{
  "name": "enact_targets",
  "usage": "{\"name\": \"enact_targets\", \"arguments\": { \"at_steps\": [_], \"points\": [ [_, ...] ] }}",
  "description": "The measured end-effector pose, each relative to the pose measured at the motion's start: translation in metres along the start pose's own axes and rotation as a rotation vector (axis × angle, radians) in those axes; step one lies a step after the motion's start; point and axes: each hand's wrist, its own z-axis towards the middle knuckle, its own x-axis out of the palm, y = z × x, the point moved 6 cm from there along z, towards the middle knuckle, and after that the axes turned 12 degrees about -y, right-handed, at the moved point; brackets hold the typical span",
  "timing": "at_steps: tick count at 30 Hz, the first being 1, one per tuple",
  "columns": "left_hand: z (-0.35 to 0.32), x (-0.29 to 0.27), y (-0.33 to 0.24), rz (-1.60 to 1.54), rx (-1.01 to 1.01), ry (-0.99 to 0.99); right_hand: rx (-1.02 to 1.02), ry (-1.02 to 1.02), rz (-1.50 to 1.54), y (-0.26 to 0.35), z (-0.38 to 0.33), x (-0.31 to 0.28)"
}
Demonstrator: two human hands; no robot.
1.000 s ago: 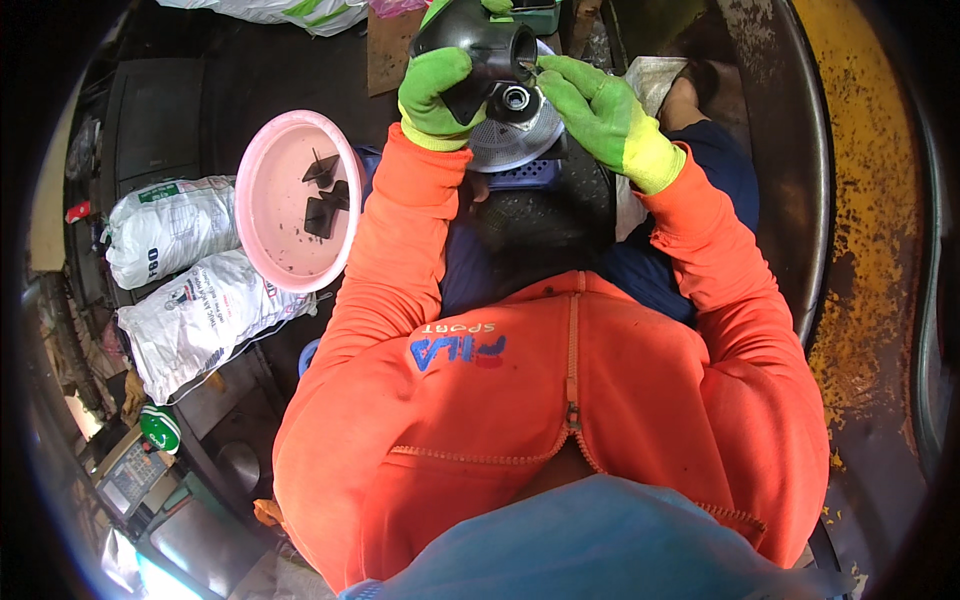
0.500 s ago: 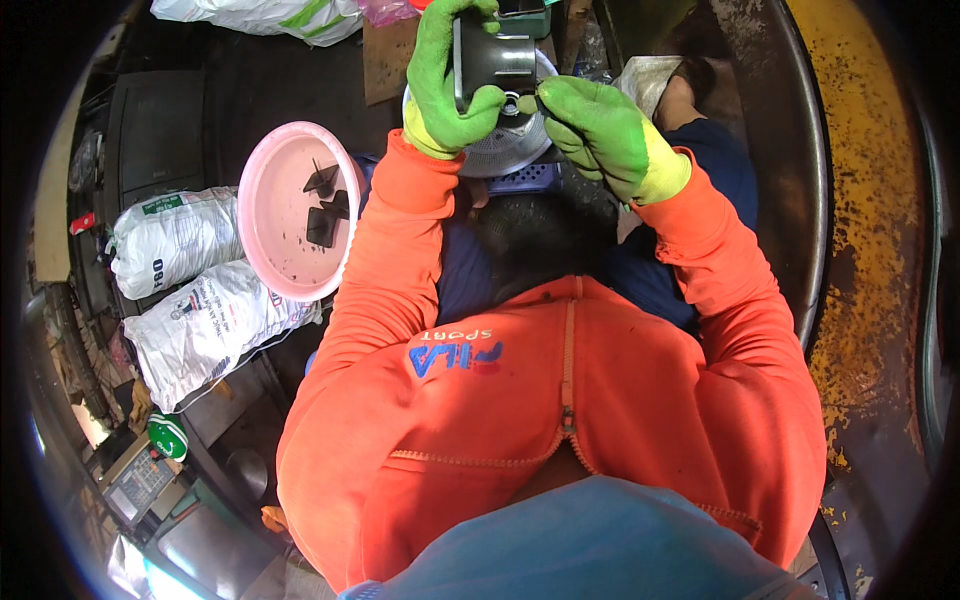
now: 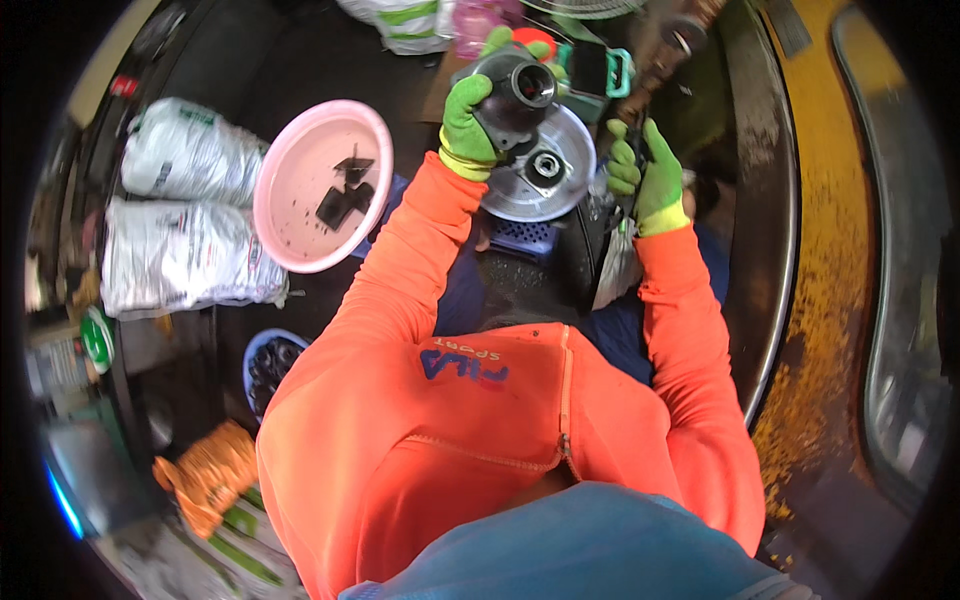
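My gloved left hand point(image 3: 470, 125) is closed round a black moulded part point(image 3: 500, 112), a flared body with a round hollow neck point(image 3: 533, 86). It is held over a pale round basin point(image 3: 525, 205), where a black ring-shaped piece point(image 3: 545, 170) shows. To the right of the basin, my gloved right hand point(image 3: 648, 180) has its fingers curled round something thin and dark, too blurred to name. Just below that hand hang dark and whitish folds of material point(image 3: 612, 270).
A pink basin point(image 3: 275, 190) with several black pieces point(image 3: 345, 203) sits at the left, by white sacks point(image 3: 190, 255). A blue crate point(image 3: 522, 238) is under the pale basin. Farther off is a green box point(image 3: 590, 105). A rusty yellow panel point(image 3: 835, 300) rises on the right.
The black part has been turned, so its round neck now faces up toward me. My right hand has moved away from it to the right. The whole view has shifted.
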Motion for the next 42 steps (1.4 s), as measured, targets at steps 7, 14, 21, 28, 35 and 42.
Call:
{"name": "enact_targets", "arguments": {
  "at_steps": [7,14,21,28,35,42],
  "points": [
    [-0.092,-0.085,-0.098,0.811,0.396,-0.474,-0.046,-0.255,-0.404,-0.030,0.028,-0.028],
    [-0.300,-0.188,-0.235,1.379,0.860,-1.145,0.078,-0.246,-0.554,-0.046,0.044,-0.056],
    [-0.516,-0.371,-0.132,1.920,-0.673,-1.499,0.195,-0.355,-0.608,-0.053,0.071,-0.105],
    [-0.631,-0.440,-0.066,1.890,-1.062,-1.400,0.146,-0.526,-0.751,-0.048,0.059,-0.118],
    [-0.682,-0.445,-0.230,1.934,-0.530,-2.186,0.152,-0.756,-0.772,-0.038,0.037,-0.116],
    [-0.653,-0.460,-0.324,2.573,-1.313,-0.766,0.153,-0.660,-0.744,-0.030,0.053,-0.145]
  ]
}}
